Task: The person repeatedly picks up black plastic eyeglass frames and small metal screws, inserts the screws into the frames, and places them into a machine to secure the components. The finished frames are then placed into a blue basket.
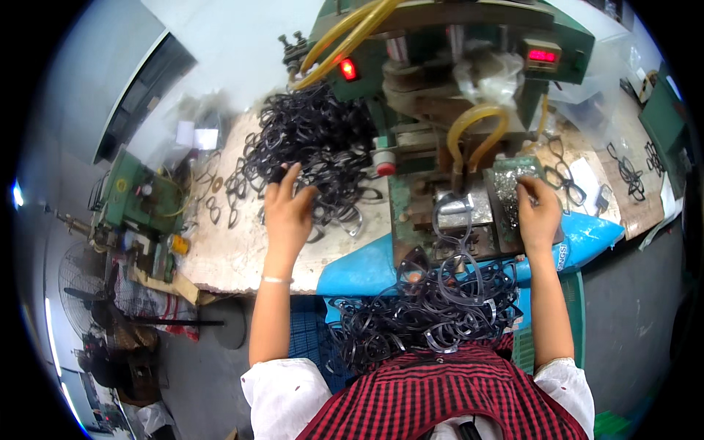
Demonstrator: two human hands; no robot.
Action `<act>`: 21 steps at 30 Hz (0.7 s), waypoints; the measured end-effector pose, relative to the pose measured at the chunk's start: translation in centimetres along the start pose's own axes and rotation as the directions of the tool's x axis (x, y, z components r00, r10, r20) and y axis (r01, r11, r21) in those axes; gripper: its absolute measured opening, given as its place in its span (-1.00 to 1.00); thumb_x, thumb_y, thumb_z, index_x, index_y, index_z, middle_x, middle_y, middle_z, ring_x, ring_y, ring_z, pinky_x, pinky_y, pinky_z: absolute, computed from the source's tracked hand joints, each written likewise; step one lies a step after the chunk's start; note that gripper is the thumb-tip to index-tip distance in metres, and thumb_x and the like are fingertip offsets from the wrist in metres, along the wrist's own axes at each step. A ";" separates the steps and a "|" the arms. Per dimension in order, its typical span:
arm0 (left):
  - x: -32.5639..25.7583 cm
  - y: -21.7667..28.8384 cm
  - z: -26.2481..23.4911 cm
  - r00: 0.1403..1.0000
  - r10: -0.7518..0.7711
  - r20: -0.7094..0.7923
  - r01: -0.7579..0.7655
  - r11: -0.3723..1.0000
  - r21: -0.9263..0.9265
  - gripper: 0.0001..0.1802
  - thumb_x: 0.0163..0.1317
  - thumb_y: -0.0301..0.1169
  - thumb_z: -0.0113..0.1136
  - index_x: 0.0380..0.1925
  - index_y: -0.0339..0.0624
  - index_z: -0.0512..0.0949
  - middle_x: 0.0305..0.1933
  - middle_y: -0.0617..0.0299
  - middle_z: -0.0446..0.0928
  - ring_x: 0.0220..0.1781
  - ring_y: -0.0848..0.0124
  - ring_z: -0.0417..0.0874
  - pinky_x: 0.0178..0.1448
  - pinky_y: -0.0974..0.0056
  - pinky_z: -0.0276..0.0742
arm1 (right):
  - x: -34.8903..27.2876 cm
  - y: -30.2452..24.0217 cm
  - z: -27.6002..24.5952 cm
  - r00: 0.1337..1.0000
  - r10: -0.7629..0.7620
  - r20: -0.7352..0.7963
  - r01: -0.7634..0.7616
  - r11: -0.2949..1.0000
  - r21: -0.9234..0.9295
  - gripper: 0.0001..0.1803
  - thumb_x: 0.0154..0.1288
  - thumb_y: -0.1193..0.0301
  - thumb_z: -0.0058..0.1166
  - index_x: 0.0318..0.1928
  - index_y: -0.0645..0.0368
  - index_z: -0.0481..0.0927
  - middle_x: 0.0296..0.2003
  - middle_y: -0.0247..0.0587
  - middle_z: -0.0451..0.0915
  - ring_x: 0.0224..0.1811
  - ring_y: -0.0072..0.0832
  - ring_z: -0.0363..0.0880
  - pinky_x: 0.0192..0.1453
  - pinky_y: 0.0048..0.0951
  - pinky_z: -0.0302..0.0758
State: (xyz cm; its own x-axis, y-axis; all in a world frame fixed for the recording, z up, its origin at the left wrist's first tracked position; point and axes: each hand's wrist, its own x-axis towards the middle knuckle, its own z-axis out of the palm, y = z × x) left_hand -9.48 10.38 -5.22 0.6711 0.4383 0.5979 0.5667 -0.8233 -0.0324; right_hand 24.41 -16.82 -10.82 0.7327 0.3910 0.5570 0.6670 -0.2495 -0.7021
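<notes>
My left hand (pixel 288 214) reaches to the near edge of a heap of black eyeglass frames (pixel 315 125), fingers apart. A small dark thing shows at its fingertips; I cannot tell whether it is touched. My right hand (pixel 540 214) is at a metal tray of tiny shiny parts (pixel 513 192), thumb and fingers pinched together; anything between them is too small to name. Between my hands, one eyeglass frame (pixel 460 227) stands at the metal fixture (pixel 473 209) under the press head. More dark eyeglass frames (pixel 425 315) are piled at the table's front edge, before my apron.
The green press (pixel 469 22) with yellow hoses (pixel 480 117) and a red button (pixel 385 165) rises ahead. Blue plastic sheeting (pixel 359 265) covers the table edge. Loose eyeglass frames (pixel 627 172) lie at right. Another green machine (pixel 143 194) and a fan (pixel 88 275) stand at left.
</notes>
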 end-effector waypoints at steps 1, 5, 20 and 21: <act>0.0 -0.9 1.7 0.993 0.067 0.093 -0.075 0.994 0.083 -0.73 -0.03 -0.58 0.33 -0.29 -0.03 0.74 0.38 0.09 0.48 0.26 0.03 0.50 0.35 -0.03 0.40 | -0.1 0.7 0.1 1.000 0.029 0.012 -0.029 0.999 -0.022 -0.86 0.27 0.48 0.27 -0.17 0.20 0.73 -0.23 -0.09 0.72 -0.13 -0.17 0.68 0.04 -0.27 0.55; -1.6 -2.6 5.2 0.986 -0.029 0.164 0.022 0.999 0.048 -0.84 -0.07 -0.58 0.33 -0.45 -0.07 0.72 0.42 0.08 0.45 0.15 0.01 0.51 0.27 0.05 0.46 | -2.3 2.3 -2.0 0.997 0.064 -0.051 -0.067 0.996 -0.066 -0.87 0.23 0.51 0.29 -0.19 0.20 0.73 -0.25 -0.11 0.71 -0.16 -0.21 0.66 0.02 -0.28 0.55; 0.5 4.3 -1.1 0.899 -0.410 0.153 0.385 0.576 -0.721 -0.81 0.46 -0.43 0.15 -0.30 -0.33 0.62 -0.17 0.17 0.75 -0.18 0.48 0.64 -0.02 0.37 0.52 | 0.7 -8.4 -3.3 0.973 -0.188 0.134 0.129 0.925 0.356 -0.84 0.14 0.55 0.30 -0.22 0.21 0.74 -0.25 -0.09 0.72 -0.20 -0.18 0.66 0.00 -0.26 0.53; -0.6 4.4 0.2 0.872 -0.481 0.093 0.363 0.508 -0.781 -0.81 0.46 -0.44 0.13 -0.30 -0.32 0.62 -0.20 0.15 0.74 -0.18 0.48 0.65 0.00 0.36 0.53 | 1.0 -8.5 -1.7 0.974 -0.205 0.094 0.162 0.927 0.338 -0.73 0.15 0.56 0.30 -0.09 0.25 0.69 -0.24 -0.14 0.72 -0.18 -0.26 0.69 0.02 -0.33 0.54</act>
State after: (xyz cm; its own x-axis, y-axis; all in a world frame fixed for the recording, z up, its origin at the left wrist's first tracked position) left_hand -7.28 6.57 -5.89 0.3573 0.8115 0.4624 0.1581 -0.5405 0.8263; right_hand 19.71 -15.85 -3.53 0.5644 0.5152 0.6450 0.6913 0.1321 -0.7104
